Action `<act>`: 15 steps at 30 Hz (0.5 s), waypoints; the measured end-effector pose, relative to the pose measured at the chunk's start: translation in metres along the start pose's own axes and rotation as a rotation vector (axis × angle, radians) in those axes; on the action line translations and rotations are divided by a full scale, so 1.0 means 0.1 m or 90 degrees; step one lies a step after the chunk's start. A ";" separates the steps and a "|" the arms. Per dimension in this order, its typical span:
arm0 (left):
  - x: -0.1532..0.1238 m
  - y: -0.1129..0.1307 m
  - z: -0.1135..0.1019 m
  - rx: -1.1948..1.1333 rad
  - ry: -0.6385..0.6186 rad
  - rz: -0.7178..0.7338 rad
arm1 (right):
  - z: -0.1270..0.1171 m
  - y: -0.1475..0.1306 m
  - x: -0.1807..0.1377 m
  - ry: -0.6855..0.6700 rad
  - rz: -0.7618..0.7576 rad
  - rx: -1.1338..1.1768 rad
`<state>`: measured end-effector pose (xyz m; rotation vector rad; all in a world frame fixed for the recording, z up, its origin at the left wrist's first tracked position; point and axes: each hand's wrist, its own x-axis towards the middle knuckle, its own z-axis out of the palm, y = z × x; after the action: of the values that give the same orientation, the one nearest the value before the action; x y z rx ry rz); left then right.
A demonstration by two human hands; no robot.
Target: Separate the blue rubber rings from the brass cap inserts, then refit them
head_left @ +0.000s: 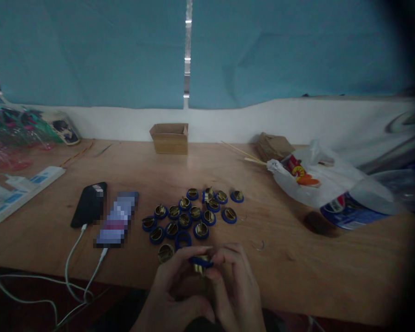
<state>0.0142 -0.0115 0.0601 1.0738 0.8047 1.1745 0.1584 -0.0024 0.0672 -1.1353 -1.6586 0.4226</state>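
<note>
Your right hand point(237, 279) pinches the right end of a blue ring point(199, 262); your left hand point(166, 288) curls at its left end, thumb apart, grip impossible to tell. The ring lies just your side of the discs point(184, 220), edge-on, long axis left to right, between both hands.
</note>
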 end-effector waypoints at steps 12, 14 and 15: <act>-0.05 -0.01 -0.04 0.102 0.062 0.040 | -0.01 0.05 -0.05 -0.075 0.038 0.059; -0.07 -0.01 -0.02 0.092 0.085 0.015 | 0.01 0.05 -0.06 -0.082 0.040 0.078; -0.08 -0.01 -0.01 0.084 0.093 0.006 | 0.02 0.05 -0.06 -0.088 0.041 0.088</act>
<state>0.0122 -0.0192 0.0581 1.1090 1.0042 1.2315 0.1594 -0.0049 0.0593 -1.0792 -1.6865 0.6591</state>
